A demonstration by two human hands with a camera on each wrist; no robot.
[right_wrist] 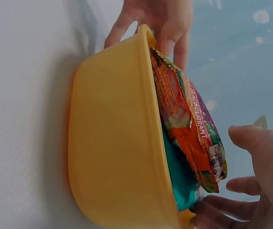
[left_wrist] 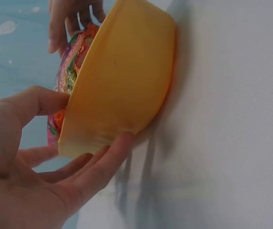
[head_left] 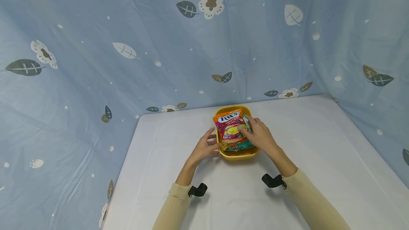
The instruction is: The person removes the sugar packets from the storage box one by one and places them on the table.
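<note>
A yellow plastic basin point(head_left: 238, 157) stands on the white-covered table and holds snack packs. On top lies a Fox's Fruits candy bag point(head_left: 228, 125), orange and purple, its end rising above the rim in the right wrist view. Under it shows a teal packet point(right_wrist: 179, 174). My left hand point(head_left: 204, 148) is at the basin's left side, loosely spread, the thumb near the rim and fingertips at the outer wall. Over the basin's right side reaches my right hand point(head_left: 260, 134), thumb apart from the fingers, with fingertips by the teal packet inside the rim.
A white cloth point(head_left: 169, 141) covers the table around the basin. Close behind the basin hangs a blue curtain point(head_left: 191, 63) with leaf and flower prints, which also runs along the left and right sides. Black wrist mounts point(head_left: 198, 190) sit at both sleeves.
</note>
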